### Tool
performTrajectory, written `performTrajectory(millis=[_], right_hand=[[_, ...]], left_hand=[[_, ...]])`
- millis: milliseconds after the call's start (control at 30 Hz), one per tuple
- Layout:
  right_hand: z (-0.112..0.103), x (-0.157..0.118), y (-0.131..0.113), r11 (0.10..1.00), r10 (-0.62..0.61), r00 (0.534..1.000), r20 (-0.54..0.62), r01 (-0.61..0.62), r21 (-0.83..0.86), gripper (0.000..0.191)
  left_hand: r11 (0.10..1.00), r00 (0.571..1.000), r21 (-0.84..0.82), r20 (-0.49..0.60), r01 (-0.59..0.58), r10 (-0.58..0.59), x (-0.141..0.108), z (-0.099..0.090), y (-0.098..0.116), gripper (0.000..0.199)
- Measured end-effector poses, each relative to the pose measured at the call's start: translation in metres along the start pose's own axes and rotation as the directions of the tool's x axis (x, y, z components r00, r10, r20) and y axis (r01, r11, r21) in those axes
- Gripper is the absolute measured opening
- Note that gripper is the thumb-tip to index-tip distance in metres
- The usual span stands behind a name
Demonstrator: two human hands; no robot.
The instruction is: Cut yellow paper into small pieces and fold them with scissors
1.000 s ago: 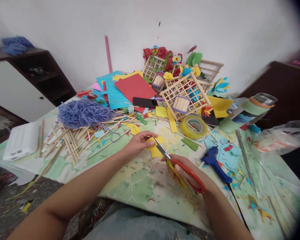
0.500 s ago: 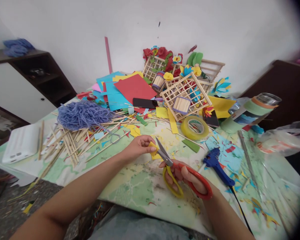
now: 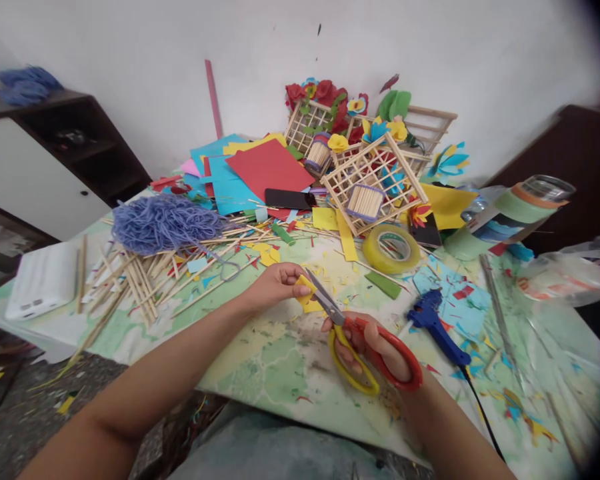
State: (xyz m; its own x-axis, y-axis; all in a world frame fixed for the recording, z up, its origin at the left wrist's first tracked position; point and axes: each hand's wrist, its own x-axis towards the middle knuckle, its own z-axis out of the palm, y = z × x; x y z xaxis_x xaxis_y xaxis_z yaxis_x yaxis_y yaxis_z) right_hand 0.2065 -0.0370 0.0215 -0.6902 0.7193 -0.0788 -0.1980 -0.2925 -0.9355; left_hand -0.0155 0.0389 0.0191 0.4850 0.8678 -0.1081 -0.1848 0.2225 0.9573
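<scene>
Between its thumb and fingers, my left hand (image 3: 283, 283) pinches a small piece of yellow paper (image 3: 309, 301) above the table's middle. My right hand (image 3: 367, 340) is closed round the scissors (image 3: 336, 313), which have one red and one yellow handle. Their blades point up and left and lie at the yellow paper, a little apart. Part of the paper is hidden by the blades and my fingers. Cut yellow scraps (image 3: 266, 253) lie just beyond my left hand.
Blue yarn (image 3: 165, 223) and thin sticks (image 3: 137, 287) cover the left side. A tape roll (image 3: 391, 249), a blue glue gun (image 3: 437, 330) with a cord and a tilted bottle (image 3: 510, 217) stand right. Stick lattices (image 3: 375, 180) with paper flowers lean at the back, beside coloured sheets (image 3: 267, 170).
The scissor blades have closed further on the yellow paper, and the handles have shifted, the yellow one to the right. The whole view has tilted slightly.
</scene>
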Motion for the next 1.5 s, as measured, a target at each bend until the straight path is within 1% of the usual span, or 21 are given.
performTrajectory(millis=[200, 267, 300, 333, 400, 433, 500, 567, 667, 733, 767, 800, 900, 967, 1033, 1067, 1133, 1200, 1267, 1400, 1500], right_hand=[[-0.005, 0.000, -0.005, 0.994, -0.034, 0.995, -0.092, 0.024, -0.104, 0.057], [-0.012, 0.002, -0.009, 0.963, -0.091, 0.965, -0.247, 0.023, -0.267, 0.058], [-0.016, 0.003, -0.011, 0.915, -0.146, 0.924, -0.354, -0.011, -0.404, 0.058], [-0.021, 0.004, -0.012, 0.818, -0.217, 0.848, -0.483, -0.112, -0.565, 0.055], [-0.029, 0.006, -0.015, 0.502, -0.343, 0.712, -0.613, -0.413, -0.760, 0.054], [-0.033, 0.007, -0.015, 0.356, -0.373, 0.663, -0.649, -0.544, -0.760, 0.056], [-0.039, 0.008, -0.015, 0.159, -0.389, 0.624, -0.678, -0.680, -0.716, 0.059], [-0.043, 0.008, -0.014, 0.067, -0.398, 0.641, -0.656, -0.693, -0.718, 0.061], [-0.043, 0.009, -0.015, 0.006, -0.468, 0.659, -0.588, -0.663, -0.748, 0.061], [-0.035, 0.011, -0.014, -0.037, -0.544, 0.646, -0.536, -0.656, -0.754, 0.058], [-0.028, 0.012, -0.012, -0.071, -0.570, 0.659, -0.491, -0.635, -0.769, 0.057], [-0.020, 0.013, -0.008, -0.110, -0.572, 0.698, -0.431, -0.586, -0.803, 0.057], [0.007, 0.018, 0.007, -0.209, -0.322, 0.941, -0.106, -0.180, -0.961, 0.063], [0.017, 0.023, 0.018, -0.190, -0.136, 0.990, 0.048, 0.021, -0.982, 0.066], [0.016, 0.030, 0.022, -0.172, -0.068, 0.996, 0.056, 0.043, -0.984, 0.070], [0.012, 0.034, 0.022, -0.183, -0.071, 0.997, 0.024, 0.011, -0.983, 0.069], [0.000, 0.041, 0.016, -0.209, -0.177, 0.979, -0.099, -0.136, -0.968, 0.065], [-0.010, 0.048, 0.008, -0.160, -0.296, 0.935, -0.198, -0.253, -0.954, 0.059], [-0.014, 0.053, 0.003, -0.023, -0.395, 0.883, -0.254, -0.286, -0.958, 0.052], [-0.011, 0.057, 0.006, 0.438, -0.501, 0.789, -0.355, -0.123, -0.891, 0.035], [-0.010, 0.059, 0.012, 0.608, -0.466, 0.778, -0.422, -0.065, -0.791, 0.022]], left_hand=[[0.998, 0.998, -0.002, -0.028, 0.063, -0.063, 0.002, -0.001, -0.001, 0.032], [0.997, 0.994, -0.020, -0.080, 0.078, -0.079, 0.003, -0.002, -0.003, 0.031], [0.996, 0.990, -0.038, -0.108, 0.083, -0.087, 0.003, -0.002, -0.005, 0.031], [0.994, 0.986, -0.058, -0.136, 0.089, -0.096, 0.004, -0.002, -0.007, 0.032], [0.989, 0.977, -0.102, -0.175, 0.104, -0.121, 0.006, -0.003, -0.010, 0.033], [0.986, 0.974, -0.124, -0.185, 0.107, -0.130, 0.006, -0.003, -0.011, 0.034], [0.980, 0.972, -0.171, -0.192, 0.099, -0.131, 0.007, -0.003, -0.014, 0.038], [0.974, 0.974, -0.210, -0.185, 0.088, -0.128, 0.007, -0.003, -0.015, 0.041], [0.973, 0.976, -0.221, -0.185, 0.069, -0.112, 0.007, -0.003, -0.015, 0.043], [0.978, 0.970, -0.204, -0.227, 0.043, -0.090, 0.007, -0.004, -0.012, 0.040], [0.981, 0.963, -0.195, -0.259, 0.025, -0.076, 0.008, -0.005, -0.010, 0.038], [0.982, 0.954, -0.188, -0.293, 0.008, -0.064, 0.008, -0.007, -0.008, 0.035], [0.982, 0.928, -0.183, -0.372, -0.041, -0.031, 0.011, -0.012, -0.004, 0.033], [0.980, 0.916, -0.195, -0.400, -0.050, -0.032, 0.013, -0.016, -0.004, 0.035], [0.975, 0.914, -0.215, -0.404, -0.050, -0.043, 0.014, -0.018, -0.004, 0.037], [0.974, 0.915, -0.222, -0.400, -0.045, -0.048, 0.014, -0.018, -0.004, 0.036], [0.974, 0.929, -0.224, -0.367, -0.035, -0.052, 0.013, -0.017, -0.003, 0.037], [0.977, 0.952, -0.213, -0.302, -0.019, -0.047, 0.009, -0.013, -0.003, 0.041], [0.981, 0.977, -0.192, -0.210, 0.002, -0.043, 0.006, -0.008, -0.004, 0.049], [0.993, 0.998, -0.094, -0.011, 0.064, -0.065, 0.000, 0.002, -0.010, 0.058], [0.994, 0.988, -0.002, 0.110, 0.108, -0.108, -0.001, 0.006, -0.016, 0.062]])
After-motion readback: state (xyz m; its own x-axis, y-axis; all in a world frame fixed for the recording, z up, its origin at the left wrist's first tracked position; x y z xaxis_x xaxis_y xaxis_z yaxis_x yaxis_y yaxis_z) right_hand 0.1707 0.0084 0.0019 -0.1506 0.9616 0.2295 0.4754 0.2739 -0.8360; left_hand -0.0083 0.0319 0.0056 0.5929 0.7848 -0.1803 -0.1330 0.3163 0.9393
